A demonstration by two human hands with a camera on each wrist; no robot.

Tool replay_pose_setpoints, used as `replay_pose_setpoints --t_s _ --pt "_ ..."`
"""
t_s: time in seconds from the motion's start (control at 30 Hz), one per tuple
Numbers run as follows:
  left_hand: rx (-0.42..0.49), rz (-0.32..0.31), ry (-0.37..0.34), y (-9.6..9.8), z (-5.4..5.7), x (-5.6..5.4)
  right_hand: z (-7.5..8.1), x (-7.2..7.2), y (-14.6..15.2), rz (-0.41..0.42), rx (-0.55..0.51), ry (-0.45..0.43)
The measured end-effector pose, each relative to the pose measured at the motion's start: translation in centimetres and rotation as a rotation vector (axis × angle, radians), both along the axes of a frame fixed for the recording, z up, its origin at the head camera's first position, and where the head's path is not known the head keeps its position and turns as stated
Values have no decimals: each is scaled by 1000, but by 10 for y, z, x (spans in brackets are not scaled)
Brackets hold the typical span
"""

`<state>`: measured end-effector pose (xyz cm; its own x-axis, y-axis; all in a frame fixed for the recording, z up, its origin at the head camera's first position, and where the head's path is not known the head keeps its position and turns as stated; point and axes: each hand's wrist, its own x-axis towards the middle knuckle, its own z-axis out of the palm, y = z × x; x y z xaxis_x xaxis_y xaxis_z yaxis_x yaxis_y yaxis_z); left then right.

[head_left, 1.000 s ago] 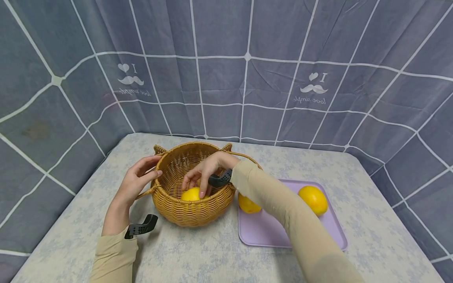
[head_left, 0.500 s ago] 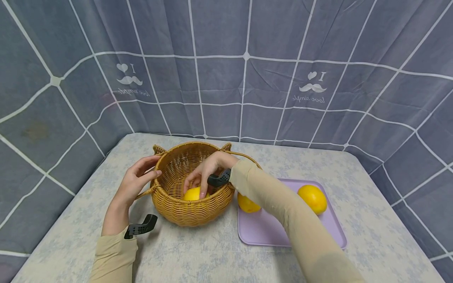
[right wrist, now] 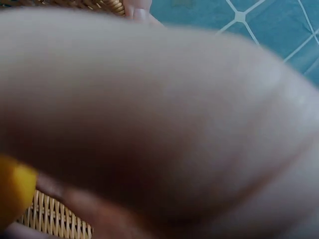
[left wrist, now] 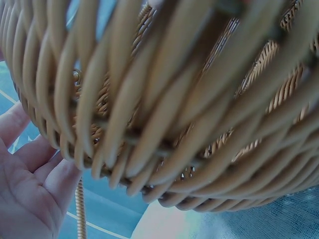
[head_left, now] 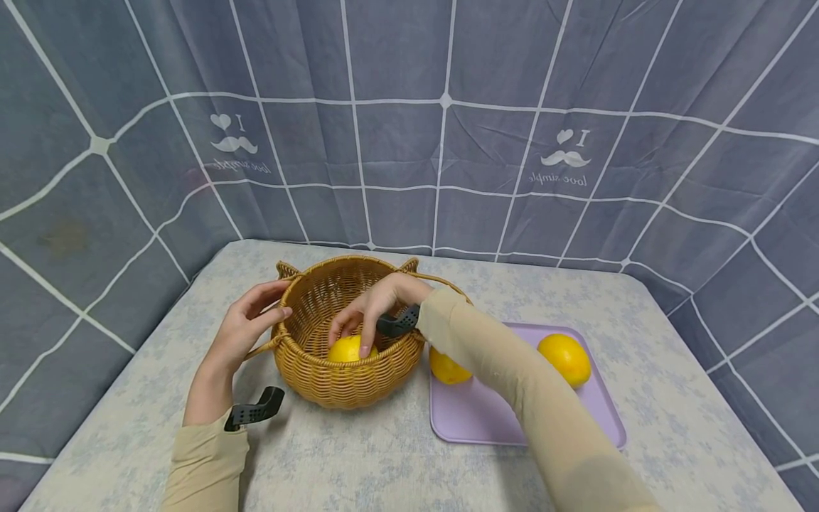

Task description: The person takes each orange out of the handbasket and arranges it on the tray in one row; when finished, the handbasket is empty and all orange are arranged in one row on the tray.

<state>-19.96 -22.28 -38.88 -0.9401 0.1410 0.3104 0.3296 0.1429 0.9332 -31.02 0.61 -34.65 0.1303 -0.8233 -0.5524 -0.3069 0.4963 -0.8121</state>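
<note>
A round wicker basket with two pointed ears stands on the table. My left hand holds its left side, thumb over the rim and fingers along the outer wall. In the left wrist view, fingers rest against the weave. My right hand reaches inside the basket and grips a round yellow citrus-like fruit near the front wall, its lower part hidden by the rim. The right wrist view is mostly filled by the blurred hand, with part of the yellow fruit at lower left.
Right of the basket lies a purple tray bearing two similar fruits, one partly covered by the right sleeve, the other at the right. The basket's handle lies folded outward. A grey-blue checked curtain hangs behind the table.
Inside the basket, the right fingers and the yellow fruit shift very slightly, first right, then back left. The left hand and basket stay in place.
</note>
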Motion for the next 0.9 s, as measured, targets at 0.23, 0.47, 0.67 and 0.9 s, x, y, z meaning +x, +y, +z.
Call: replay_pose_setpoints --t_s 0.23,0.47,0.67,0.9 --pt "-47 25 -23 0 -1 -2 3 -2 4 -65 -51 -41" --pt "-61 26 -25 -2 -2 -1 5 -3 6 -152 -106 -68" --pt "-57 29 -40 -1 -1 0 8 -4 14 -232 -219 -130" --pt "-51 27 -29 -1 -1 0 18 -3 34 -305 -421 -120"
